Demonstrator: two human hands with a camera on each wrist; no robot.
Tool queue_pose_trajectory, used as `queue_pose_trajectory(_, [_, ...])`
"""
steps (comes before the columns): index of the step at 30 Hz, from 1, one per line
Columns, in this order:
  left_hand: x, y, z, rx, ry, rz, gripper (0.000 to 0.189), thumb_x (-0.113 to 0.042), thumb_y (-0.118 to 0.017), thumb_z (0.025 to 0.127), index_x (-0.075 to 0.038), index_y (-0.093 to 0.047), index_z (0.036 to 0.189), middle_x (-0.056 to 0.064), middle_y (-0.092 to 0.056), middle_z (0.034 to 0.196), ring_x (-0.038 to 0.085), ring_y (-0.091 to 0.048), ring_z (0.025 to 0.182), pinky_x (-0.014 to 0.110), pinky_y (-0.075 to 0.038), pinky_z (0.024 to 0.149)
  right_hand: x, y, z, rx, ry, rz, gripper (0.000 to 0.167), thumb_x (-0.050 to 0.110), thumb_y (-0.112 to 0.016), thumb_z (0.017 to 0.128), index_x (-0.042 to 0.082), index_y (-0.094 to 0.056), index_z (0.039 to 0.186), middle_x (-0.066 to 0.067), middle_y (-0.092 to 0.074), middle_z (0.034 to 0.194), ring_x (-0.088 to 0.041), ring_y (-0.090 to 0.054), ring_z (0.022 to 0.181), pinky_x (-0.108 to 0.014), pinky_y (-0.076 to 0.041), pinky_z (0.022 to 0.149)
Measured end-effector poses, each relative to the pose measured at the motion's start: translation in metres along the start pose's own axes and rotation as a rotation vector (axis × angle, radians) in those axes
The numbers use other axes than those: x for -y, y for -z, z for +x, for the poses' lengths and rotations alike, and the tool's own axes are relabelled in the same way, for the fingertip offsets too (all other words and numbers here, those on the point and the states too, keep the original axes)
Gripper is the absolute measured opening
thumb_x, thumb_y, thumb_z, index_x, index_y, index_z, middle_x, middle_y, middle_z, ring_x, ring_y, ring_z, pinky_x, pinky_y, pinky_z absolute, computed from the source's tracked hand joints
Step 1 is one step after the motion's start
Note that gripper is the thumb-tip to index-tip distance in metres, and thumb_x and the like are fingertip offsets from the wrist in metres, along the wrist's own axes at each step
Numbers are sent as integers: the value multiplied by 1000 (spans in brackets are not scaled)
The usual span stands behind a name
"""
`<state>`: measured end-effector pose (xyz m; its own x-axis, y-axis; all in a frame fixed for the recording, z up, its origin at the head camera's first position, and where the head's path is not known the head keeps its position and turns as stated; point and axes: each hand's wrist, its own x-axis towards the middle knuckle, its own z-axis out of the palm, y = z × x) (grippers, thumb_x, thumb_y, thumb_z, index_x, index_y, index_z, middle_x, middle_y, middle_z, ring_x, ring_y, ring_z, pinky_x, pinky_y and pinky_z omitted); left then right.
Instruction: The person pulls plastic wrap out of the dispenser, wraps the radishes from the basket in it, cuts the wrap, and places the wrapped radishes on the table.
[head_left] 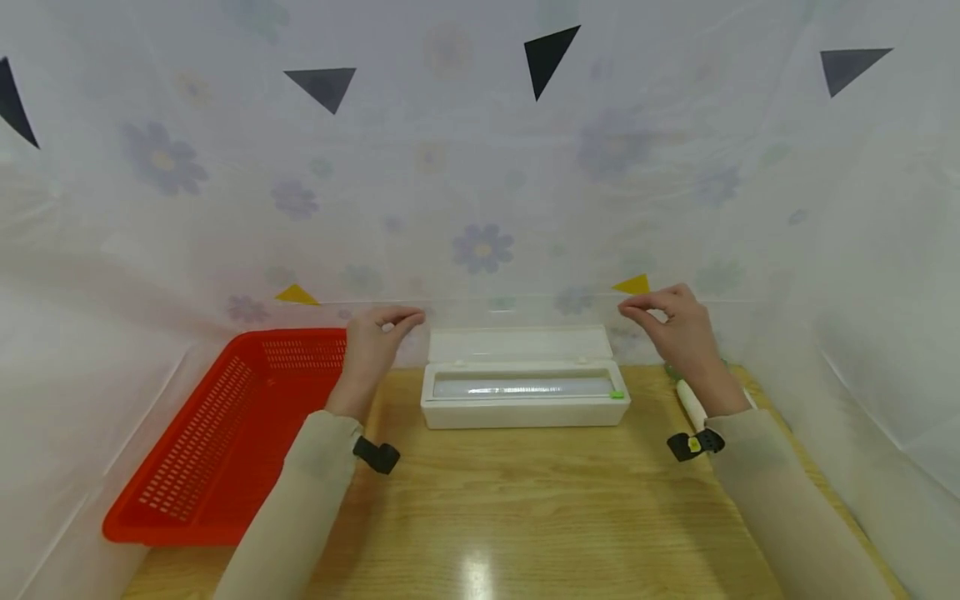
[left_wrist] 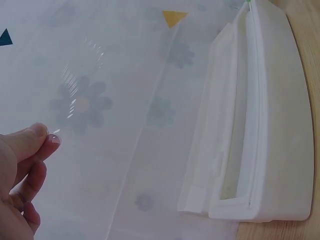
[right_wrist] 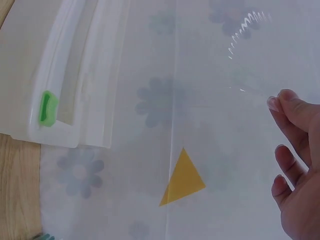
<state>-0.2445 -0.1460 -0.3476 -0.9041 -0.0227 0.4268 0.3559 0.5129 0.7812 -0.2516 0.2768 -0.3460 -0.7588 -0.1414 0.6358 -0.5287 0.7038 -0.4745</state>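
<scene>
A sheet of clear plastic wrap point(left_wrist: 72, 85) stretches between the two raised hands, visible mainly by its glints. My left hand point(head_left: 367, 354) pinches one corner between thumb and forefinger. At the other side, my right hand point(head_left: 675, 333) pinches the wrap with thumb and forefinger, its other fingers loosely bent in the right wrist view. Below and between the hands sits a white wrap dispenser point(head_left: 525, 414), its lid point(head_left: 517, 344) tipped back. Inside lies a roll of wrap point(head_left: 525, 387). A green slide cutter point(right_wrist: 48, 108) rests at the dispenser's right end.
A red plastic basket point(head_left: 180, 450) stands on the left of the wooden table point(head_left: 487, 500). Partly hidden by the right forearm is a long whitish thing point(head_left: 690, 404) with green at its far end. A flower-patterned sheet point(head_left: 480, 167) hangs behind and around the table.
</scene>
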Motion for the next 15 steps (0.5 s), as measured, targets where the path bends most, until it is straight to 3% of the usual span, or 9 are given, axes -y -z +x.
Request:
queue_pose_trajectory(8, [-8, 5, 1, -7, -44, 9, 20, -21, -73, 99, -9, -81, 113, 8, -76, 102, 21, -63, 87, 33, -50, 72, 6, 7, 3, -32, -22, 2, 10, 7, -76, 94, 3, -81, 103, -15, -69, 95, -18, -49, 92, -44, -42, 77])
queue_pose_trajectory(15, [-16, 7, 4, -44, -95, -8, 17, -17, -75, 97, -7, -82, 109, 11, -76, 99, 22, -61, 89, 32, -47, 74, 11, 12, 5, -65, -32, 22, 10, 8, -76, 95, 3, -81, 102, -13, -69, 93, 2, -43, 91, -30, -39, 75])
